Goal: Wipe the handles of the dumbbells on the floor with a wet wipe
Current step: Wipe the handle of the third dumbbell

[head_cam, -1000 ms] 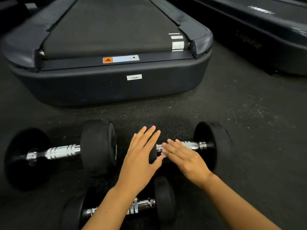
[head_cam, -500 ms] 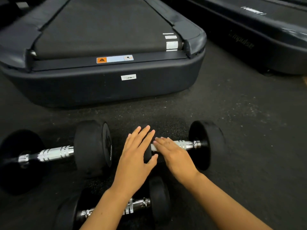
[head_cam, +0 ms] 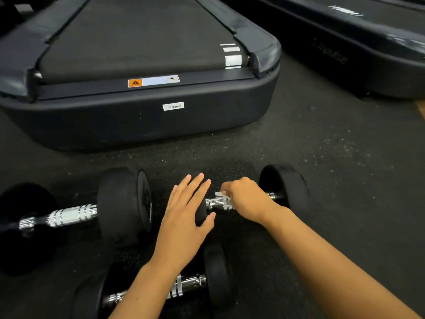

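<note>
Three black dumbbells with chrome handles lie on the dark rubber floor. On the right dumbbell (head_cam: 284, 187), my right hand (head_cam: 247, 200) is curled over the chrome handle (head_cam: 217, 203), pinching a small white wet wipe (head_cam: 220, 194) against it. My left hand (head_cam: 186, 215) lies flat, fingers spread, on that dumbbell's left weight head, which it mostly hides. The left dumbbell (head_cam: 122, 206) lies untouched, handle bare. A third dumbbell (head_cam: 216, 278) lies nearest me, partly under my left forearm.
The rear end of a dark treadmill (head_cam: 142, 120) stands just beyond the dumbbells. A second treadmill (head_cam: 345, 51) runs along the upper right. Open rubber floor (head_cam: 345, 169) stretches to the right of the dumbbells.
My right hand has gone from flat fingers on the handle to a curled grip with the wipe, shifted right along the bar. The left hand stays on the weight head.
</note>
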Motion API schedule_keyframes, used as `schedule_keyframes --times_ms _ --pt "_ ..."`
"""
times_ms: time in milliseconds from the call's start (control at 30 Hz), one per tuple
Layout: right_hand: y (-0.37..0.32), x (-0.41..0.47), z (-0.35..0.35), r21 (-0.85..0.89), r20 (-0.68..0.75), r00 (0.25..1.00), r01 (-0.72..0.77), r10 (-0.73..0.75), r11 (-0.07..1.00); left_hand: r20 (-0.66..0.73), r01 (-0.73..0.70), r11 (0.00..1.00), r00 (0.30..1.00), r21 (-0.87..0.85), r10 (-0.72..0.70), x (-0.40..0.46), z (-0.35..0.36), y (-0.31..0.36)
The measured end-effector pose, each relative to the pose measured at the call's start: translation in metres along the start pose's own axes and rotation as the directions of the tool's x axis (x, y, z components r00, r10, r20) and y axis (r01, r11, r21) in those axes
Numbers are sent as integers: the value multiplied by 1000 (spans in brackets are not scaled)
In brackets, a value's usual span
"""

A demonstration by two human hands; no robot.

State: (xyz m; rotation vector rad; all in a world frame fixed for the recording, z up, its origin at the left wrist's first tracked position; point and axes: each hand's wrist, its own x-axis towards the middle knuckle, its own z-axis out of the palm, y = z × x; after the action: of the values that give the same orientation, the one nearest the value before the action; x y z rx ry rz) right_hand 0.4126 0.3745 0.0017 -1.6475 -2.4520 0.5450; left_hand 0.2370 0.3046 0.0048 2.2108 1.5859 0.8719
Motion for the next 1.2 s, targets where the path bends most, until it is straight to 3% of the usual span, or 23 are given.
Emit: schedule_keyframes --times_ms 200,333,467,600,733,867,1067,1200 --pt "1 6 -4 5 16 1000 -20 20 1000 -20 -12 1000 1000 -11 12 2 1 0" --pt "7 -11 6 41 -49 996 75 -73 996 -16 -11 1000 1000 -21 10 0 1 0" --pt "3 -5 3 34 -76 996 44 -42 998 -22 -12 1000 1000 -17 11 1 2 -1" --pt "-9 -23 8 45 -112 973 209 -203 977 -7 -5 1000 1000 -28 5 0 1 0" --pt "-4 -21 11 38 -191 964 198 -188 979 -17 -18 1000 1000 -16 18 1 0 -1" --pt "-10 -28 23 -1 -188 942 284 -279 959 2 -1 1000 1000 -16 1 0 0 1" --pt "-1 -28 23 14 -235 943 244 -234 970 12 -7 1000 1000 6 7 1 -1 0" --pt "16 -42 19 21 -176 949 268 -260 963 30 14 1000 999 -4 -14 0 -4 4"
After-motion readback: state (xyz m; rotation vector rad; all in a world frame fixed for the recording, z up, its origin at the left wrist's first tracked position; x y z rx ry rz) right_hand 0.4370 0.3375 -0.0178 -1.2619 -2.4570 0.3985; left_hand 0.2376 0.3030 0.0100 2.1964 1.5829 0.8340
